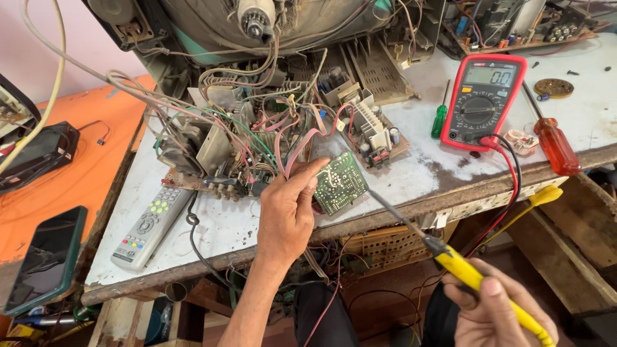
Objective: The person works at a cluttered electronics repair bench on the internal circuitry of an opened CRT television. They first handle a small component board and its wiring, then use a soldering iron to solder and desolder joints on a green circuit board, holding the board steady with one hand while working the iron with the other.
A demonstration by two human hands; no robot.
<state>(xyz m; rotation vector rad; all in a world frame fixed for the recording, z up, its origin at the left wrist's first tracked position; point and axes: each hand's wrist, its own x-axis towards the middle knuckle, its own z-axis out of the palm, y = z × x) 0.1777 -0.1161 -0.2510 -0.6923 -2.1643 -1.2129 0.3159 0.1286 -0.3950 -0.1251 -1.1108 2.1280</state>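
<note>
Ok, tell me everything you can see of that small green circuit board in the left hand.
The small green circuit board is roughly square, its solder side up, showing pale traces and silvery solder points. It is tilted, held off the worn white bench top near the front edge. The left hand pinches its left edge, thumb on top. Pink and red wires run from behind it to the opened chassis. The metal tip of the yellow soldering iron, held in the right hand, points close to its lower right corner; contact is unclear.
</note>
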